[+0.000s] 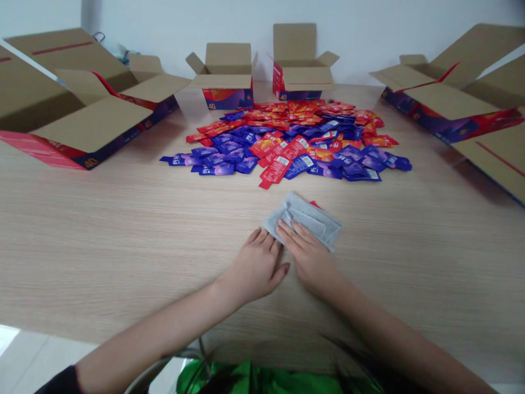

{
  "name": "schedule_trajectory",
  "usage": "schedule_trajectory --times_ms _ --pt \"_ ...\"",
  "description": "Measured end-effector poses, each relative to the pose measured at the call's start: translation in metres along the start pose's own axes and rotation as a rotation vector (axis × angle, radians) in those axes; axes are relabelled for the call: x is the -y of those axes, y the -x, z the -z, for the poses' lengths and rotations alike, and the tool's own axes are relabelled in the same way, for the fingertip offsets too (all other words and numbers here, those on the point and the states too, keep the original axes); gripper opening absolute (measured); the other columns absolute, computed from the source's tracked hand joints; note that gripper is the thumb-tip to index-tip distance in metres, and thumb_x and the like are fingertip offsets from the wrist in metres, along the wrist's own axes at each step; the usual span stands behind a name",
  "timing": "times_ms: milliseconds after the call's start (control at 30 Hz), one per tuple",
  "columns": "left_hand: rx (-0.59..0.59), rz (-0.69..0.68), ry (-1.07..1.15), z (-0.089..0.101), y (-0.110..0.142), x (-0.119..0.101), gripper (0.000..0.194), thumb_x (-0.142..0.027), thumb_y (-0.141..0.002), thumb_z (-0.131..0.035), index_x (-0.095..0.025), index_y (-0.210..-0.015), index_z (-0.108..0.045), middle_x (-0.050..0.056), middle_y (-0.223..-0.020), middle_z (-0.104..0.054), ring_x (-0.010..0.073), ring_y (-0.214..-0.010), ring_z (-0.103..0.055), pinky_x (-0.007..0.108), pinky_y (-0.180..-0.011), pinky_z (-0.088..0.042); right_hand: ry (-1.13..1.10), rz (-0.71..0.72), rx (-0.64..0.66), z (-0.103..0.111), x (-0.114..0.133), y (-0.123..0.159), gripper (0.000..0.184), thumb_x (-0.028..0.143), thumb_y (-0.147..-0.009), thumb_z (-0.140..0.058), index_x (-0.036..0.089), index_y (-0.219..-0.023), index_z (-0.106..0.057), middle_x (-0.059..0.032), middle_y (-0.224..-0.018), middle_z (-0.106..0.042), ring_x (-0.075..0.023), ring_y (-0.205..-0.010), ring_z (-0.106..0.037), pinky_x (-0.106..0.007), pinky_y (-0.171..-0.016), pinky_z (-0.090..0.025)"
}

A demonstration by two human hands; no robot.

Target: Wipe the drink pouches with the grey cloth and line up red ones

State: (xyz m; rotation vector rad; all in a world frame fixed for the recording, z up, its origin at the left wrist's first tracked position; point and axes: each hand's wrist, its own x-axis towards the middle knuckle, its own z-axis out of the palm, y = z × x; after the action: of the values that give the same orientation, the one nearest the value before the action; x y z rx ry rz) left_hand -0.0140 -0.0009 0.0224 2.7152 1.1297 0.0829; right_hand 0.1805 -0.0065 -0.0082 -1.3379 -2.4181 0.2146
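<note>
Bench (123, 235): pale wood grain, white wall (238, 22) behind.
Side cartons (94, 120): cut off by the frame.
Red packet (314, 204): mostly hidden by the grey cloth (315, 216), one corner showing.
Left grip (256, 271): fingertips at the cloth's near edge; cannot tell whether they pinch it.
Right grip (309, 260): fingers outstretched, resting on top, unclosed.
Grey cloth: folded, creased, on the bench before the packet pile (287, 148).
</note>
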Motion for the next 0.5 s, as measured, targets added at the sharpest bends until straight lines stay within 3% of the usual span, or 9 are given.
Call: schedule_trajectory --times_ms 67,200,367,433,500 --pt "0.005 -0.005 0.007 0.0 0.001 0.001 0.061 -0.044 -0.091 -0.045 -0.005 -0.139 -0.044 0.018 -0.145 -0.043 0.0302 -0.139 -0.033 0.045 -0.115 -0.025 -0.026 -0.036 -0.015 0.002 -0.005 0.001 0.065 0.001 -0.076 -0.035 0.01 -0.14 -0.045 -0.0102 -0.148 -0.044 -0.0239 -0.138 -0.034 -0.047 -0.114 -0.031" --pt "0.008 -0.006 0.003 0.0 0.001 0.002 0.066 -0.044 -0.092 -0.045 -0.006 -0.145 -0.035 0.017 -0.151 -0.034 0.0308 -0.141 -0.029 0.044 -0.114 -0.027 0.041 -0.237 -0.169 0.005 -0.024 0.006 0.065 -0.002 -0.075 -0.031 0.003 -0.139 -0.044 -0.0185 -0.146 -0.044 -0.0277 -0.139 -0.032 -0.052 -0.112 -0.032" --pt "0.003 -0.002 -0.011 -0.002 0.002 0.002 0.063 -0.043 -0.092 -0.044 -0.003 -0.141 -0.041 0.019 -0.147 -0.04 0.0316 -0.14 -0.03 0.044 -0.115 -0.025 0.036 -0.006 -0.041 -0.002 -0.01 0.013 0.067 -0.003 -0.072 -0.033 0.008 -0.136 -0.049 -0.0112 -0.148 -0.043 -0.0269 -0.141 -0.029 -0.048 -0.112 -0.034" --pt "0.007 -0.006 -0.007 -0.002 0.002 0.002 0.063 -0.043 -0.092 -0.044 -0.004 -0.141 -0.04 0.019 -0.148 -0.039 0.0312 -0.14 -0.031 0.044 -0.115 -0.025 0.015 -0.026 -0.045 -0.002 -0.01 0.014 0.069 -0.004 -0.071 -0.032 0.007 -0.137 -0.048 -0.0122 -0.147 -0.043 -0.0246 -0.14 -0.032 -0.047 -0.113 -0.034" --pt "0.0 -0.016 -0.001 -0.002 0.002 0.003 0.065 -0.042 -0.091 -0.045 -0.006 -0.144 -0.036 0.018 -0.151 -0.034 0.0304 -0.141 -0.029 0.044 -0.114 -0.026 0.032 -0.136 -0.116 0.0 -0.016 0.015 0.068 -0.004 -0.072 -0.031 0.004 -0.138 -0.046 -0.0165 -0.147 -0.043 -0.025 -0.14 -0.032 -0.049 -0.113 -0.033"
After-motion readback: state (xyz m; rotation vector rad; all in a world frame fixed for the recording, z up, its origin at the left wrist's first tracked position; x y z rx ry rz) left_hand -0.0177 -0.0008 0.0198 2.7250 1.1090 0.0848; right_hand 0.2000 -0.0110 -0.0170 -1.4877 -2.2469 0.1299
